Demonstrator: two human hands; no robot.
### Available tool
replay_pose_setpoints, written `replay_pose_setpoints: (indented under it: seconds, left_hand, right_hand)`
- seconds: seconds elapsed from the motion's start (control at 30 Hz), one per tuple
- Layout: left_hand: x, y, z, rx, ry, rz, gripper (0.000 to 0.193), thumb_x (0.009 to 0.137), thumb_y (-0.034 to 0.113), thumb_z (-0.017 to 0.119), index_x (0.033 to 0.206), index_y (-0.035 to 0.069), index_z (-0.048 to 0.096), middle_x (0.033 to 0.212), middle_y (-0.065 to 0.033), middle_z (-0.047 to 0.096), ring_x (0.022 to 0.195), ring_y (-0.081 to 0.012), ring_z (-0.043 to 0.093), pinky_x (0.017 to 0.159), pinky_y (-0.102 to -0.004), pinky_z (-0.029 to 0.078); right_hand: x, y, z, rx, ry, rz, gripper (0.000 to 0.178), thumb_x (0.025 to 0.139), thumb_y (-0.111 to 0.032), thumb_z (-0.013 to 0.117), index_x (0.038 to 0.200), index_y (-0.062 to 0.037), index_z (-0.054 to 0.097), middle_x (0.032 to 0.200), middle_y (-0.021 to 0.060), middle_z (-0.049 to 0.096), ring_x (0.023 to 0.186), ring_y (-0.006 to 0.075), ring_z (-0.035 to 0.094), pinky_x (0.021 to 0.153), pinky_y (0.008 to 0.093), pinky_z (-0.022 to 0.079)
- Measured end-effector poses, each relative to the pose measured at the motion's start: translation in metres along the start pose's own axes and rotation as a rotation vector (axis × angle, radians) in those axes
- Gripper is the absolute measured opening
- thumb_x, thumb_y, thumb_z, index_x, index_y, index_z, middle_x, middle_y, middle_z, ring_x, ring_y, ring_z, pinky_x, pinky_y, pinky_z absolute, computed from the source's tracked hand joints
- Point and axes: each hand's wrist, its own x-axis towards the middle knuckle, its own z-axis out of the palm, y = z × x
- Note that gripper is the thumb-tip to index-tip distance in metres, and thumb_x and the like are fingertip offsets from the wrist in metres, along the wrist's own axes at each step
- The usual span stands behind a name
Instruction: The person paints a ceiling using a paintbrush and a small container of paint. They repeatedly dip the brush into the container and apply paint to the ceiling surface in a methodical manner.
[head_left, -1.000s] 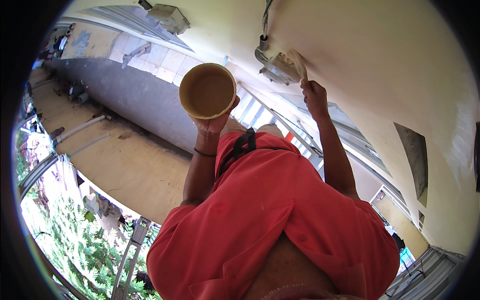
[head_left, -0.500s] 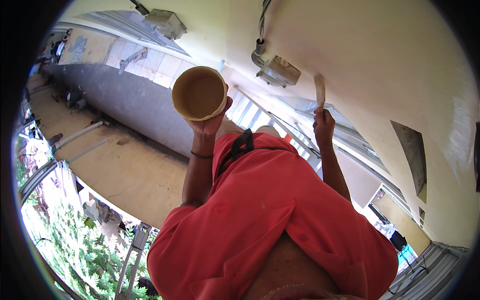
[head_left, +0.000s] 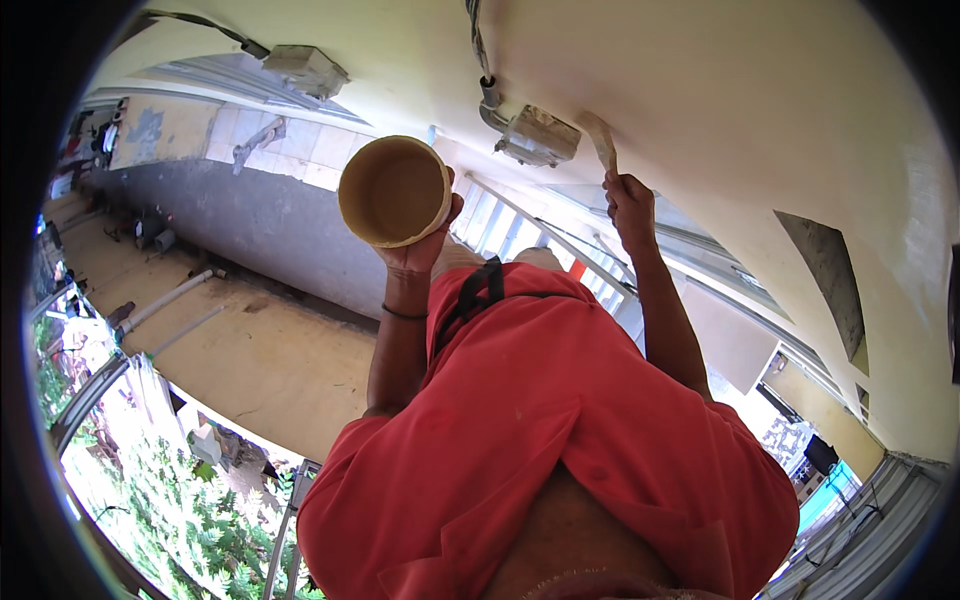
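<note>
Basically, both main pcs are in hand. The person's left hand (head_left: 412, 258) has a round, yellowish-cream, plastic-looking tub (head_left: 394, 165) out in front of the body, mouth up. Fingers are curled round its side, tips showing at the tub's R edge; the grip underneath is hidden, so can't tell how the palm sits. Prob. carried like that b/c a hand low on the tub keeps it upright & leaves the mouth clear. Inside looks tan-brown; can't tell if that's contents or just the bottom.

The right hand (head_left: 631, 205) is raised near the smooth cream wall (head_left: 740, 130), fingers pressed together, pinching the near end of a flat, pale tan, brush-like tool (head_left: 602, 143). Its far end is at the wall, just beside a boxy, dull grey fixture (head_left: 538, 137) w/ a cable run into it; can't tell if the tip touches. Gripping the end is prob. for reach, & keeps knuckles off the wall.

Re writing: no brand or label I can read on tub, tool or fixture. Some faint, letter-like marks by the neck of the bright red shirt (head_left: 530, 360), too small to make out.
</note>
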Motion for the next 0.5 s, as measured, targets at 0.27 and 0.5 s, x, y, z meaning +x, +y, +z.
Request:
replay_pose_setpoints:
  seconds: [0.27,0.5]
  left_hand:
    - [0.000,0.008,-0.005,0.021,0.015,-0.027,0.072,0.096,0.055,0.074,0.155,0.017,0.057,0.158,-0.0190,0.053,0.151,-0.0459,0.041,0.116,-0.0630,0.042]
    - [0.004,0.005,0.001,0.032,0.023,-0.020,0.072,0.096,0.056,0.073,0.154,0.017,0.057,0.156,-0.0180,0.053,0.152,-0.0446,0.040,0.116,-0.0646,0.043]
  right_hand:
    - [-0.040,0.030,-0.029,0.064,0.149,0.062,0.037,0.112,-0.037,0.066,0.097,-0.0035,0.066,0.067,-0.0071,0.046,0.049,0.0017,0.035,0.043,0.0235,0.026]
    - [-0.091,0.036,0.019,0.665,0.405,0.331,0.031,0.115,-0.037,0.055,0.112,-0.0066,0.056,0.073,-0.0020,0.048,0.053,0.0098,0.042,0.046,0.0290,0.035]
